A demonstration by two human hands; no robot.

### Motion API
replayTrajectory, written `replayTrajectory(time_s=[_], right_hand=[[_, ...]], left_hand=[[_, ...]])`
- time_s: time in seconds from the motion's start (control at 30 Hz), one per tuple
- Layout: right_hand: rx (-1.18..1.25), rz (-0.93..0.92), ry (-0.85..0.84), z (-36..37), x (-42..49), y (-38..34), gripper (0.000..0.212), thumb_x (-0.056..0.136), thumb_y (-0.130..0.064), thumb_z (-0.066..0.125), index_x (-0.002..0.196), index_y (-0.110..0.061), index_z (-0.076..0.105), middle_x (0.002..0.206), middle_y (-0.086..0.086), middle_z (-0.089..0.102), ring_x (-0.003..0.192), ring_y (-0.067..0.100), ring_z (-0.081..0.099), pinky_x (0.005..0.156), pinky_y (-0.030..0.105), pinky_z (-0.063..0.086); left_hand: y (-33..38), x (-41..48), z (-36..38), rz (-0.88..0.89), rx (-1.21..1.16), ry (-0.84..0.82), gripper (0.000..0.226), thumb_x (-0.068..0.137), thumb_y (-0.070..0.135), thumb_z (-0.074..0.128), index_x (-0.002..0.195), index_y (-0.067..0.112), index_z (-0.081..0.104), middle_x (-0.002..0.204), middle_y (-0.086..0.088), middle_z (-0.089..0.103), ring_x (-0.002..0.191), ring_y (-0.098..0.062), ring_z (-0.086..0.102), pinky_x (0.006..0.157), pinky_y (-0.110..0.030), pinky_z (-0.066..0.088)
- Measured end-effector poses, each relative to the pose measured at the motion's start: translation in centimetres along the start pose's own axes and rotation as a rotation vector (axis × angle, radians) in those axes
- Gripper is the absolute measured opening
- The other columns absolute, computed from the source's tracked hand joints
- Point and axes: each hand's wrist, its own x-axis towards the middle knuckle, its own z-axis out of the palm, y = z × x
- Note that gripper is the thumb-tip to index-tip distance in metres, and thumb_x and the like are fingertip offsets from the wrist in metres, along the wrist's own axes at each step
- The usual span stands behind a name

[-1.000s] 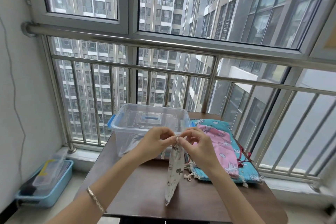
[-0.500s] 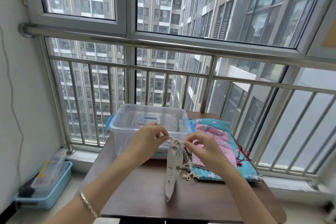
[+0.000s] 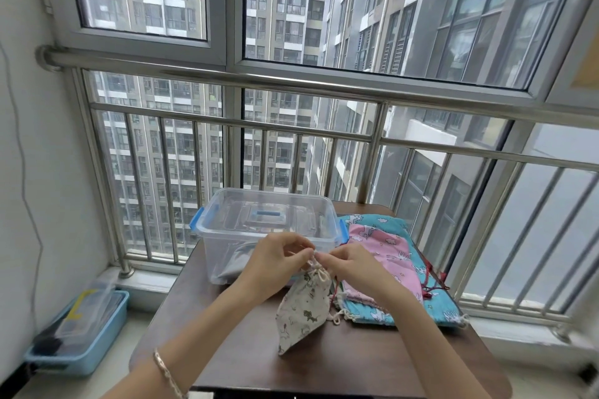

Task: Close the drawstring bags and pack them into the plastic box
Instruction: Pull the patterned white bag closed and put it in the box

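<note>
A small white printed drawstring bag (image 3: 303,309) hangs over the brown table (image 3: 324,366), its neck gathered tight. My left hand (image 3: 275,261) and my right hand (image 3: 351,264) each pinch the bag's cord just above the neck, fingertips almost touching. Behind them stands the clear plastic box (image 3: 227,236) with blue latches, its lid lying inside it. A pink bag (image 3: 385,253) lies on a teal bag (image 3: 437,304) to the right of the box.
A metal railing (image 3: 291,81) and windows close off the far side of the table. On the floor at the left sits a light blue tray (image 3: 94,330) holding a clear container. A white wall (image 3: 32,172) runs along the left.
The white bag's neck has been drawn shut and the bag now hangs fuller and tilted. My hands pulled apart on the cords, then came back together above the neck.
</note>
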Motion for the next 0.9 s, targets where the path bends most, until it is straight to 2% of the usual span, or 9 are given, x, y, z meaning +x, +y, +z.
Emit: replayTrajectory(time_s=[0.13,0.2,0.3,0.4,0.53,0.67,0.77,0.83,0.9], right_hand=[[0.006,0.059,-0.023,0.2,0.1,-0.3,0.056,0.087,-0.052,0.063,0.045,-0.026,0.037,0.045,-0.012,0.028,0.043,0.008,0.024,0.044,0.021,0.020],[0.042,0.047,-0.055,0.1,-0.1,-0.5,0.049,0.088,-0.042,0.066,0.045,-0.027,0.049,0.042,-0.013,0.035,0.041,0.007,0.029,0.044,0.018,0.025],[0.141,0.025,-0.063,0.2,-0.5,-0.9,0.018,0.086,-0.027,0.070,0.070,-0.022,0.075,0.057,-0.009,0.064,0.055,0.004,0.054,0.055,0.016,0.041],[0.159,0.012,0.004,0.2,-0.3,-0.8,0.011,0.086,-0.020,0.069,0.079,-0.020,0.076,0.072,-0.005,0.071,0.068,0.004,0.061,0.068,0.021,0.047],[0.152,-0.022,0.009,0.4,-0.1,-0.8,0.012,0.086,-0.017,0.069,0.077,-0.022,0.077,0.075,0.005,0.073,0.069,0.009,0.060,0.070,0.026,0.047],[0.203,-0.078,0.060,0.6,-0.1,-0.6,0.009,0.080,-0.011,0.076,0.085,-0.017,0.078,0.080,0.004,0.076,0.078,0.015,0.072,0.077,0.031,0.056],[0.215,-0.113,0.127,0.8,-0.1,-0.4,0.011,0.078,-0.007,0.076,0.085,-0.012,0.070,0.077,0.007,0.074,0.072,0.018,0.070,0.074,0.038,0.058],[0.201,-0.154,0.113,0.9,-0.1,-0.3,0.015,0.076,-0.003,0.073,0.087,-0.011,0.066,0.077,0.008,0.073,0.070,0.018,0.069,0.071,0.037,0.058],[0.183,-0.197,0.090,0.9,-0.2,-0.2,0.021,0.073,0.002,0.071,0.088,-0.011,0.064,0.077,0.007,0.071,0.069,0.016,0.067,0.069,0.036,0.058]], left_hand=[[0.2,-0.2,0.0,-0.002,-0.015,0.019,0.009,0.084,0.014,0.072,0.093,0.013,0.072,0.081,0.000,0.075,0.071,-0.013,0.072,0.072,-0.037,0.061],[0.2,-0.3,0.1,-0.011,-0.024,0.025,0.009,0.083,0.011,0.073,0.093,0.011,0.073,0.082,-0.001,0.075,0.073,-0.013,0.073,0.074,-0.038,0.060],[0.2,-0.4,0.3,0.011,0.005,0.029,0.010,0.082,0.011,0.073,0.092,0.014,0.073,0.084,0.002,0.075,0.079,-0.008,0.071,0.078,-0.035,0.059],[0.5,-0.5,0.5,0.091,0.127,0.054,0.014,0.083,0.019,0.073,0.095,0.025,0.075,0.089,0.013,0.073,0.086,0.002,0.066,0.079,-0.022,0.054],[0.8,-0.2,0.3,0.161,0.204,-0.011,0.022,0.085,0.016,0.070,0.102,0.029,0.073,0.094,0.018,0.073,0.090,0.002,0.066,0.083,-0.016,0.051],[0.7,0.0,0.2,0.057,0.108,0.023,0.025,0.079,0.009,0.075,0.099,0.023,0.074,0.085,0.009,0.074,0.079,0.001,0.069,0.075,-0.021,0.056],[0.7,0.0,0.1,-0.055,-0.018,0.033,0.022,0.075,0.010,0.079,0.096,0.017,0.073,0.080,0.002,0.075,0.075,-0.009,0.072,0.072,-0.030,0.059],[1.0,0.1,-0.2,-0.167,-0.127,-0.009,0.026,0.076,0.011,0.079,0.100,0.013,0.069,0.083,-0.005,0.075,0.076,-0.017,0.073,0.072,-0.034,0.060],[1.5,0.2,-0.5,-0.297,-0.262,-0.073,0.033,0.077,0.008,0.079,0.106,0.010,0.064,0.091,-0.014,0.074,0.082,-0.022,0.073,0.072,-0.031,0.060]])
